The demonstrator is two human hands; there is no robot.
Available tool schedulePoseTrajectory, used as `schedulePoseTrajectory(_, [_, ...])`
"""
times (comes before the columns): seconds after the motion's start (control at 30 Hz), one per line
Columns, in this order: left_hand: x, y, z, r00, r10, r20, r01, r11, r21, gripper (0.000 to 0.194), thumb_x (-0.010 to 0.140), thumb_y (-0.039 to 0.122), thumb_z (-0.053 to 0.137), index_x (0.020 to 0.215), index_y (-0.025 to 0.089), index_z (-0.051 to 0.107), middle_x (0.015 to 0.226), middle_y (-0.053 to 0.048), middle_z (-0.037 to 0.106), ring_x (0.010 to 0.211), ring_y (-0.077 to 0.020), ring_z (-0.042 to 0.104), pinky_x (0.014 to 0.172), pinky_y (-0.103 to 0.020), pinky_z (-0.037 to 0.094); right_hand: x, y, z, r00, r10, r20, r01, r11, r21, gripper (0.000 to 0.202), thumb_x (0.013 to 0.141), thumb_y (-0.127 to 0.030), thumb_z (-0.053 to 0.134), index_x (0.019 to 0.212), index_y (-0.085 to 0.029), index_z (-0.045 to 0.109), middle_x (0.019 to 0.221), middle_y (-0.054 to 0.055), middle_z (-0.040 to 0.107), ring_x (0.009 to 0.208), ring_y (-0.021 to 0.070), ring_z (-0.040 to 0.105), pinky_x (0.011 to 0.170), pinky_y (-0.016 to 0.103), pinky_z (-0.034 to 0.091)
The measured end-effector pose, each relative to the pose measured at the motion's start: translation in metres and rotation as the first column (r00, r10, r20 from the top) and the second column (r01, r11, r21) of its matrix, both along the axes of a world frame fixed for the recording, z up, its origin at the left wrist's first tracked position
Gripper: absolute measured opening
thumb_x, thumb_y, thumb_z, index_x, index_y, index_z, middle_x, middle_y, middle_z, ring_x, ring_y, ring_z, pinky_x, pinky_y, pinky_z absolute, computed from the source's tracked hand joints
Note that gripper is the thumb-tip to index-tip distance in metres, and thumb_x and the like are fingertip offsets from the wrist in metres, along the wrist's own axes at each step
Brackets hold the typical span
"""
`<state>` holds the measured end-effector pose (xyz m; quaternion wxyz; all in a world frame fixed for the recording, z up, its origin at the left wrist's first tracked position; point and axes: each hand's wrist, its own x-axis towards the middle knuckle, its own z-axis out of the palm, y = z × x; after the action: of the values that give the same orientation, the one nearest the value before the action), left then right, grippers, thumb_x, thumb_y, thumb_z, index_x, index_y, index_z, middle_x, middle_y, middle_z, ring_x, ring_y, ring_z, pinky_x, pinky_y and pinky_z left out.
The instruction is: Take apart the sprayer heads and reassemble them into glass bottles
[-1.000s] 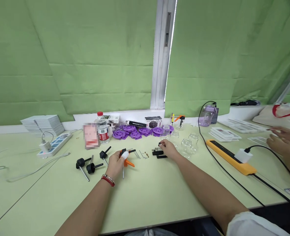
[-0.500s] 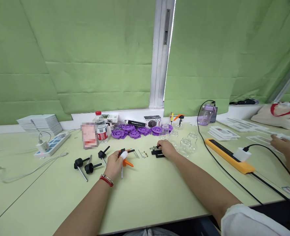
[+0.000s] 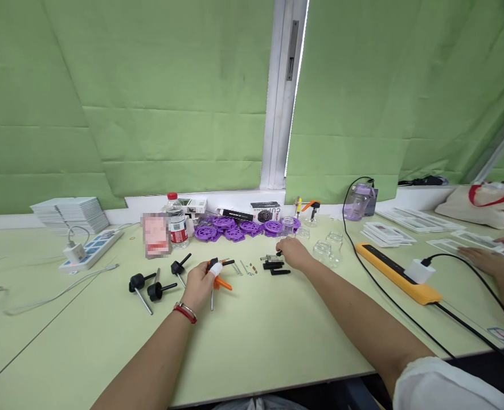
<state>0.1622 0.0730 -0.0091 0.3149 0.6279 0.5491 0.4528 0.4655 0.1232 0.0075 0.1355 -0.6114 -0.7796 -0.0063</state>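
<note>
One black-and-orange assembly, held in the left hand above a table of loose parts

The assembly is gripped at its black head between the left thumb, wrapped in white, and the fingers, left of the table's middle. Its metal rod is directed toward the near table edge, its long axis almost upright in the view; the black stem is pointed rightward, and the orange lever is slanted down and to the right. Whether the rod's tip is rested on the table cannot be told. Because support is given at the head alone, the assembly could be twisted out of line if the lever or stem were pressed.

To the right, a small black piece appears to be pinched at the fingertips of the right hand; it is mostly hidden, and could be dropped if the pinch were loosened. Springs and black rods are laid just beneath; by a brush of the fingers the springs could be rolled or tangled. Small brown bits, set between the hands, could be scattered by a sleeve or wrist.

Farther out, glass jars are stood near the right forearm, where one could be tipped by a careless swing.
</note>
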Motion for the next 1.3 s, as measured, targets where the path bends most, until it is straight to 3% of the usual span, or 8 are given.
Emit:
schedulePoseTrajectory(0.17, [-0.001, 0.001, -0.001, 1.000, -0.008, 0.008, 0.008, 1.000, -0.001, 0.044, 0.073, 0.053, 0.053, 0.084, 0.012, 0.066, 0.061, -0.002, 0.058, 0.055, -0.0159, 0.048, 0.054, -0.026, 0.036, -0.010, -0.017, 0.002, 0.999, 0.031, -0.015, -0.031, 1.000, 0.005, 0.020, 0.078, -0.008, 0.052, 0.084, -0.018, 0.070, 0.084, 0.011, 0.068, 0.087, 0.0242, 0.056, 0.077, 0.030, 0.034])
schedulePoseTrajectory(0.3, [-0.002, 0.002, -0.002, 1.000, -0.018, 0.014, 0.018, 1.000, -0.011, 0.045, 0.074, 0.052, 0.053, 0.090, 0.012, 0.066, 0.066, -0.003, 0.061, 0.059, -0.0167, 0.049, 0.056, -0.027, 0.037, -0.022, -0.048, -0.021, 0.977, 0.193, -0.089, -0.192, 0.981, 0.013, 0.023, 0.088, -0.018, 0.045, 0.088, -0.021, 0.068, 0.086, 0.006, 0.067, 0.085, 0.0208, 0.055, 0.079, 0.030, 0.034])
schedulePoseTrajectory(0.47, [-0.001, 0.001, -0.002, 1.000, -0.011, -0.014, 0.011, 1.000, -0.002, 0.043, 0.074, 0.052, 0.052, 0.085, 0.013, 0.066, 0.066, -0.003, 0.060, 0.060, -0.0172, 0.049, 0.056, -0.027, 0.037, -0.021, -0.069, -0.047, 0.965, 0.247, -0.090, -0.243, 0.968, 0.058, 0.024, 0.090, -0.020, 0.042, 0.094, -0.018, 0.065, 0.096, 0.008, 0.063, 0.092, 0.0217, 0.052, 0.082, 0.034, 0.035])
schedulePoseTrajectory(0.63, [0.000, -0.001, 0.000, 1.000, -0.008, -0.026, 0.008, 1.000, 0.014, 0.044, 0.074, 0.053, 0.052, 0.084, 0.012, 0.067, 0.066, -0.003, 0.061, 0.060, -0.0174, 0.050, 0.057, -0.027, 0.037, -0.017, -0.058, -0.047, 0.972, 0.215, -0.090, -0.200, 0.967, 0.155, 0.024, 0.089, -0.021, 0.042, 0.085, -0.017, 0.065, 0.107, 0.009, 0.058, 0.099, 0.0225, 0.049, 0.087, 0.037, 0.036])
schedulePoseTrajectory(0.77, [0.000, 0.000, -0.001, 0.999, -0.017, -0.039, 0.017, 1.000, -0.007, 0.046, 0.074, 0.053, 0.051, 0.087, 0.012, 0.066, 0.068, -0.003, 0.062, 0.061, -0.0175, 0.050, 0.057, -0.027, 0.038, -0.024, -0.041, -0.045, 0.980, 0.122, -0.155, -0.092, 0.977, 0.191, 0.029, 0.092, -0.028, 0.036, 0.099, -0.015, 0.062, 0.124, 0.012, 0.050, 0.115, 0.0237, 0.043, 0.096, 0.038, 0.032])
schedulePoseTrajectory(0.93, [-0.002, 0.002, -0.002, 0.999, -0.009, -0.035, 0.009, 1.000, -0.011, 0.047, 0.074, 0.053, 0.051, 0.089, 0.011, 0.066, 0.069, -0.004, 0.062, 0.062, -0.0178, 0.051, 0.057, -0.027, 0.038, -0.041, -0.012, -0.045, 0.994, -0.014, -0.109, 0.011, 1.000, -0.024, 0.060, 0.087, -0.057, 0.032, 0.134, -0.020, 0.040, 0.147, 0.012, 0.026, 0.134, 0.0351, 0.018, 0.102, 0.049, 0.022])
schedulePoseTrajectory(1.07, [-0.004, 0.004, -0.003, 1.000, -0.002, -0.020, 0.001, 1.000, -0.005, 0.047, 0.073, 0.053, 0.052, 0.087, 0.011, 0.067, 0.066, -0.003, 0.062, 0.061, -0.0175, 0.051, 0.057, -0.027, 0.037, -0.043, 0.003, -0.047, 1.000, 0.000, -0.023, -0.003, 0.988, -0.155, 0.064, 0.085, -0.061, 0.030, 0.134, -0.021, 0.042, 0.146, 0.010, 0.030, 0.133, 0.0359, 0.022, 0.102, 0.049, 0.022])
schedulePoseTrajectory(1.3, [-0.003, 0.005, -0.006, 0.998, -0.020, -0.053, 0.020, 1.000, -0.011, 0.044, 0.076, 0.052, 0.051, 0.087, 0.012, 0.066, 0.067, -0.002, 0.060, 0.060, -0.0164, 0.049, 0.056, -0.026, 0.036, -0.033, 0.000, -0.052, 1.000, -0.004, -0.004, 0.004, 0.993, -0.115, 0.058, 0.092, -0.050, 0.019, 0.134, -0.017, 0.042, 0.142, 0.010, 0.037, 0.130, 0.0297, 0.030, 0.103, 0.043, 0.024])
